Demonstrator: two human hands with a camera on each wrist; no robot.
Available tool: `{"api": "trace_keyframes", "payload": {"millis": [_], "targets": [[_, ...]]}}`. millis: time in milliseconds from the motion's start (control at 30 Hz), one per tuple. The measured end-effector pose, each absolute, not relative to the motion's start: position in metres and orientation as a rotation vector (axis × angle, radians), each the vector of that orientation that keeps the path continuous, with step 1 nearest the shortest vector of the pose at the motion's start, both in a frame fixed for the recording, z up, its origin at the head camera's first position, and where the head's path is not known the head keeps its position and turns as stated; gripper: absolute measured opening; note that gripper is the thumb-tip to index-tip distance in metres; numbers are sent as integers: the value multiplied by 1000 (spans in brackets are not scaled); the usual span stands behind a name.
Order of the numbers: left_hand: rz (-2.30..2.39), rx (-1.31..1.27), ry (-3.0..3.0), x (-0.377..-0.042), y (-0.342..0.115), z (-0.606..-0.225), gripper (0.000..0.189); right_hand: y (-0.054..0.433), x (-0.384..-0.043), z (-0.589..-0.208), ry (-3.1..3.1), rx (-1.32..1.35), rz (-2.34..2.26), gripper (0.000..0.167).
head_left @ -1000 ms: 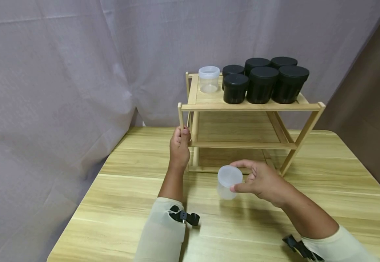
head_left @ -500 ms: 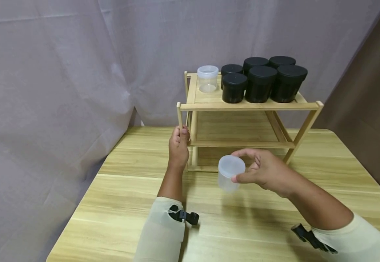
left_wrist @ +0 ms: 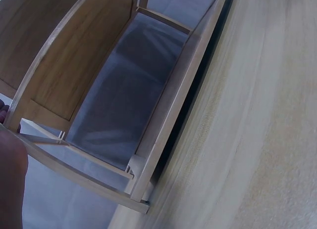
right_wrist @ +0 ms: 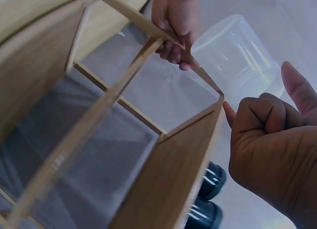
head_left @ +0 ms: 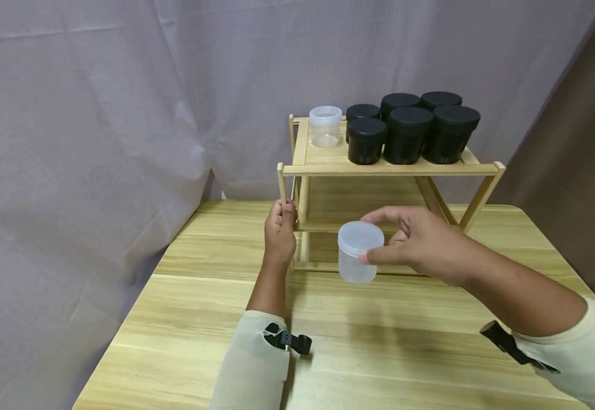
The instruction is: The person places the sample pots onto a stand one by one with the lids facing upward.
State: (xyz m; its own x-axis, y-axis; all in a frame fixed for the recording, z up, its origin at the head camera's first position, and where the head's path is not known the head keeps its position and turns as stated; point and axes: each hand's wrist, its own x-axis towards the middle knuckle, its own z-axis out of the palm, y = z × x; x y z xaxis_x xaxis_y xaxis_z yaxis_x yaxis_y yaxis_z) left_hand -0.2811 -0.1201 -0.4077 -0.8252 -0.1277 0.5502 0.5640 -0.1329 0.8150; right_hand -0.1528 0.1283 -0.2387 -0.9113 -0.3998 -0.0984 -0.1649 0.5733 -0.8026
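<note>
My right hand (head_left: 422, 245) pinches a translucent lidded jar (head_left: 357, 267) between thumb and fingers, holding it upright in the air before the lower shelves. In the right wrist view the same jar (right_wrist: 235, 58) looks see-through. On the left, my left hand (head_left: 279, 230) grips the front left post of a wooden shelf rack (head_left: 389, 169) at about middle-shelf height. Only a strip of that hand (left_wrist: 12, 174) shows in the left wrist view. Another clear jar (head_left: 325, 132) with a whitish lid stands on the rack's top at the left.
Several black lidded jars (head_left: 410, 136) crowd the top shelf, right of the clear one. Below them lie a middle shelf (head_left: 369, 199) and a bottom shelf. The rack stands on a wood-grain table (head_left: 200, 296), with a grey curtain (head_left: 123, 114) behind and to the left.
My right hand has lifted the translucent jar higher, from low near the tabletop to about the middle shelf's front edge. My left hand has stayed on the post.
</note>
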Motion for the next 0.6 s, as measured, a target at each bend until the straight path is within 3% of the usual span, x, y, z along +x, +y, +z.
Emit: {"api": "trace_keyframes", "payload": {"millis": [400, 600], "targets": [[-2012, -502, -1675, -281, -119, -408, 75, 109, -158, -195, 2673, -455, -1139, 68], [-2020, -495, -1653, -281, -118, -408, 62, 101, -163, -182, 2662, -464, -1172, 69]]}}
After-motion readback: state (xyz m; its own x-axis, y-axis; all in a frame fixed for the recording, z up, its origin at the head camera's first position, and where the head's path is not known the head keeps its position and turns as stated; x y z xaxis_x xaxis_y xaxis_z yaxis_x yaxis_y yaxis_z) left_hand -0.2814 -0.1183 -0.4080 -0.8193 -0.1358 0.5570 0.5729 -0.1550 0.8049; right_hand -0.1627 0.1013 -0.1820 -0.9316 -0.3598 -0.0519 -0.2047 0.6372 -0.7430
